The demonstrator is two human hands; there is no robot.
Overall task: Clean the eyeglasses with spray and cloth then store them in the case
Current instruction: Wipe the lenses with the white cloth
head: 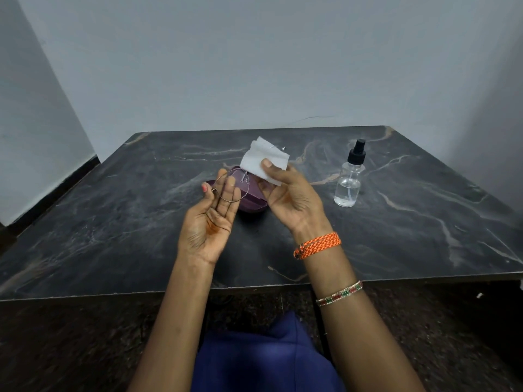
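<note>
Thin wire-rimmed eyeglasses [244, 184] with round lenses are held up over the table between both hands. My left hand [210, 222], palm up, holds the left lens by its rim with thumb and fingers. My right hand [288, 199] pinches a white cloth [259, 161] over the other lens, thumb on top. A temple tip [283, 148] pokes out behind the cloth. Under the hands lies a purple glasses case [252, 203], partly hidden; I cannot tell whether it is open. A clear spray bottle [349, 182] with a black nozzle stands upright to the right.
The dark marble-patterned table [113, 222] stands against a grey wall, its front edge close to my lap. An orange cord band and a beaded bangle sit on my right forearm.
</note>
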